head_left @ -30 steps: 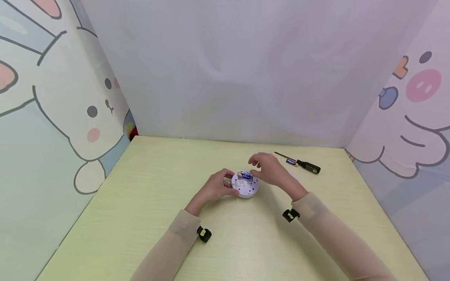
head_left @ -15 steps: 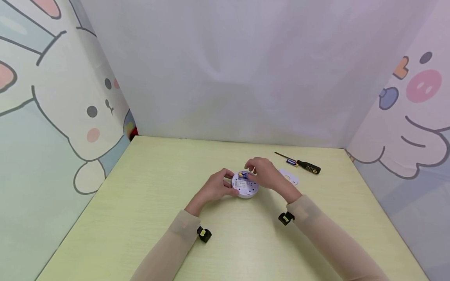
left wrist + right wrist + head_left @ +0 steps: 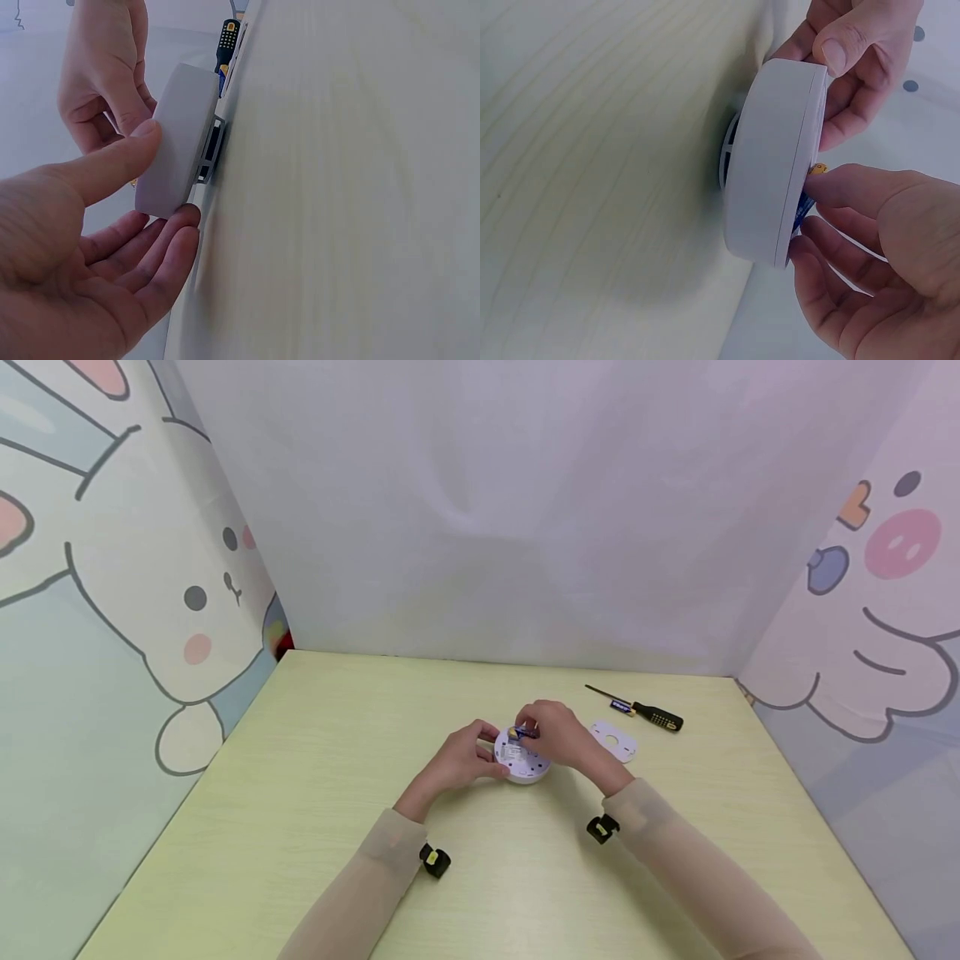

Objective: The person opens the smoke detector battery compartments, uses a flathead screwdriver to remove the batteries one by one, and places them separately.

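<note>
A round white smoke detector (image 3: 522,768) lies on the table with its back up, its vented side (image 3: 728,154) underneath. My left hand (image 3: 459,760) grips it by the left edge, thumb (image 3: 131,154) on the near side wall and fingers below and behind. At the upper part of the detector's back, my right hand (image 3: 558,735) pinches a blue and yellow battery (image 3: 804,208) between thumb and fingers. That battery sits tilted at the battery compartment, partly hidden by the fingers; how far in it lies, I cannot tell.
Right of the hands lies a flat white mounting plate (image 3: 625,749) with a hole in its middle. Farther back rest a loose blue battery (image 3: 622,707) and a black and yellow screwdriver (image 3: 660,717). Light fabric walls (image 3: 480,527) surround the pale wooden table (image 3: 337,735).
My right hand has moved left and slightly down onto the battery and now pinches it. The mounting plate has come into sight behind the arm. My left hand and the detector stay put.
</note>
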### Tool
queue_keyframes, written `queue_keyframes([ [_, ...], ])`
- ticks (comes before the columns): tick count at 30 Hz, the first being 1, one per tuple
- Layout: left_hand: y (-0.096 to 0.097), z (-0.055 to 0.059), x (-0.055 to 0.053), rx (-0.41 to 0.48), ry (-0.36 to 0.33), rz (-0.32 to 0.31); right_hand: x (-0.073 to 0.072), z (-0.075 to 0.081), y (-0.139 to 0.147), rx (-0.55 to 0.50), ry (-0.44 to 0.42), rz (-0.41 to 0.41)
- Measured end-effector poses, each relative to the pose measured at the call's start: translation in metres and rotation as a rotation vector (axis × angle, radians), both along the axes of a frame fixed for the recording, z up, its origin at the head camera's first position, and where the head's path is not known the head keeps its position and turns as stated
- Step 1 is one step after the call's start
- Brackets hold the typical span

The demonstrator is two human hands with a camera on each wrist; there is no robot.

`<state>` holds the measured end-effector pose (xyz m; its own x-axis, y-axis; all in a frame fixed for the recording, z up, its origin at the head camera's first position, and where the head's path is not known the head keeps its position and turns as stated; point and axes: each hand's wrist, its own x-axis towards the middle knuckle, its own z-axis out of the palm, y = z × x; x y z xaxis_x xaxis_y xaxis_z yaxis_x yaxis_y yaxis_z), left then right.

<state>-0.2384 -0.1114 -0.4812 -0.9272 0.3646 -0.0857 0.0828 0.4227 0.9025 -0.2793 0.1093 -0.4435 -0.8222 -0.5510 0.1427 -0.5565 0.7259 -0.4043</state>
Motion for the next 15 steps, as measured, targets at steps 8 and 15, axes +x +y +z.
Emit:
queue_keyframes([
  [8, 0.0002, 0.0000, -0.0002, 0.004, -0.002, -0.002, 0.0010, 0.0011, -0.0025, 0.013, 0.021, -0.002],
  [15, -0.0004, -0.0007, -0.0001, 0.007, 0.004, -0.005, 0.0005, -0.0003, -0.0053, 0.023, 0.046, 0.005],
])
